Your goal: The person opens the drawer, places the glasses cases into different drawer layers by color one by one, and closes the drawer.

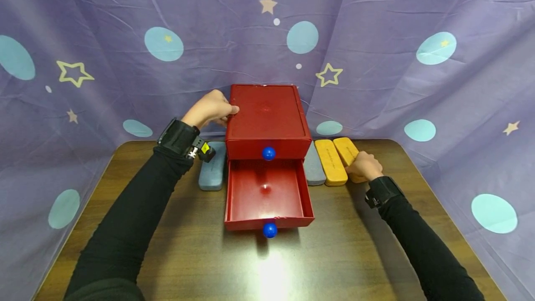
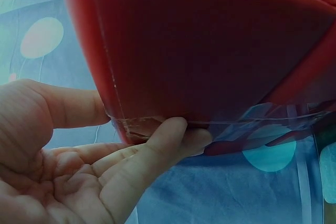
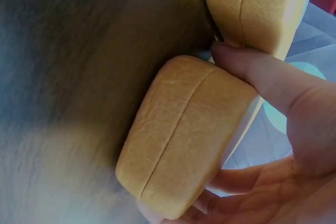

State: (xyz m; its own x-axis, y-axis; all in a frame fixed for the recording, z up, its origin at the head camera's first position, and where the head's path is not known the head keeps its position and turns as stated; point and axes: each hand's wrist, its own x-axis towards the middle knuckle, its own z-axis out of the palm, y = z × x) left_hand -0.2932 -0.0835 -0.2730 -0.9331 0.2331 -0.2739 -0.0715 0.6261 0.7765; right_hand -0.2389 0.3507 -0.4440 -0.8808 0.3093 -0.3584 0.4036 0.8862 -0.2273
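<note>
Sitting in the middle of the brown bench (image 1: 175, 250) is a red box (image 1: 267, 117) with two drawers. The top drawer is shut and the bottom drawer (image 1: 267, 196) is pulled out, with nothing to see inside it. Each drawer has a round blue knob (image 1: 269, 230).

The left hand (image 1: 211, 108) rests on the box's back left corner, thumb on one side and fingers loosely bent against the wall. The right hand (image 1: 364, 165) has its grip around the outer yellow case (image 1: 348, 151), thumb on one side, fingers curled under the other. That case lies flat on the bench, right of the box.

Another yellow case (image 1: 330, 161) lies just beside it, and a grey case (image 1: 313, 168) lies between that one and the box. A blue-grey case (image 1: 212, 171) lies on the box's left side, under the left wrist. A purple cloth (image 1: 376, 59) with stars and dots hangs behind.
</note>
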